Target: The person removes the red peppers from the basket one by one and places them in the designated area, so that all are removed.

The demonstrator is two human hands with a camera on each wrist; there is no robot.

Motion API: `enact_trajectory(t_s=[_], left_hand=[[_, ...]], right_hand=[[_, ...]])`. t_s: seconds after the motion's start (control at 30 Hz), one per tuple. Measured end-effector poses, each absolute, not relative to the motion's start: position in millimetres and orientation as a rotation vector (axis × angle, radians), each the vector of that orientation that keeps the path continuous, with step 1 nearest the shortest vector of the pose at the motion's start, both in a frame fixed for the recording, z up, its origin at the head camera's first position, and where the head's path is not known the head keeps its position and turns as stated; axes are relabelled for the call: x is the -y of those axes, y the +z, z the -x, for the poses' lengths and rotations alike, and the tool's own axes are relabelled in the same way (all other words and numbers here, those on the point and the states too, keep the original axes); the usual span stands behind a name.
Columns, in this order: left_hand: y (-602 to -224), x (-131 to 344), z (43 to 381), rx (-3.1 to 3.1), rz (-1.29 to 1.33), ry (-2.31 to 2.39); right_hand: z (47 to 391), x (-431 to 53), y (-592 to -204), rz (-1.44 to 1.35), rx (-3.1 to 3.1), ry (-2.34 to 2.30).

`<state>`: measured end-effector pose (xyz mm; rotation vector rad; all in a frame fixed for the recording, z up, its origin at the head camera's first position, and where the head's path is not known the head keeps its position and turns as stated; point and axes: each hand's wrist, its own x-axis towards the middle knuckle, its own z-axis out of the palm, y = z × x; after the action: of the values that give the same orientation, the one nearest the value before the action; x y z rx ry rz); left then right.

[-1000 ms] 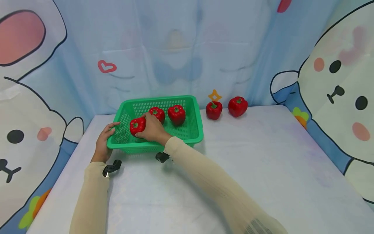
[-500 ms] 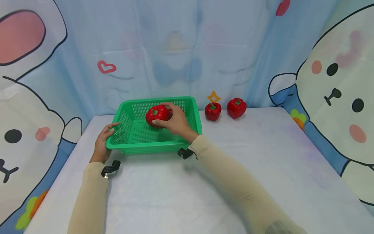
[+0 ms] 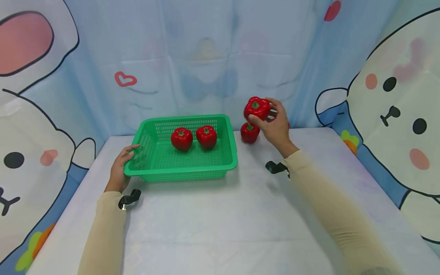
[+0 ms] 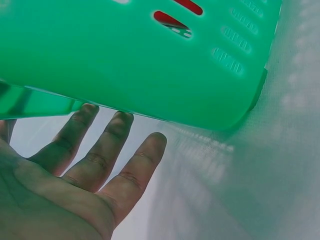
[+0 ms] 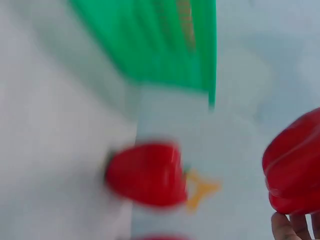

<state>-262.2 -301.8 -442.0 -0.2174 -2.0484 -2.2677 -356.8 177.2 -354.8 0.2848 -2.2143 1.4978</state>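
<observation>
My right hand holds a red bell pepper up in the air, to the right of a green plastic basket. Two more bell peppers, a left one and a right one, sit in the basket. Below the held pepper, another bell pepper stands on the table; a further one is mostly hidden behind my right hand. At the basket's left side, my left hand touches the rim. In the left wrist view its fingers are fairly straight against the basket wall.
A white cloth covers the table. Behind it hangs a light blue curtain with cartoon figures, close to the table's back edge. The standing pepper is blurred in the right wrist view.
My right hand has lifted one bell pepper from the basket and carried it right, above the peppers on the table. The basket and my left hand have stayed nearly still.
</observation>
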Motion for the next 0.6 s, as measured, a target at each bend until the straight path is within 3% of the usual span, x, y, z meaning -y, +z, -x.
enact_trajectory(t_s=[0.3, 0.6], left_hand=[[-440.0, 304.5, 260.3, 2.042, 0.196, -2.29], [-440.5, 301.8, 262.8, 2.057, 0.162, -2.274]], right_hand=[[384.1, -265.7, -365.5, 0.19, 2.196, 1.422], [405.5, -314.6, -396.7, 0.585, 2.202, 1.558]])
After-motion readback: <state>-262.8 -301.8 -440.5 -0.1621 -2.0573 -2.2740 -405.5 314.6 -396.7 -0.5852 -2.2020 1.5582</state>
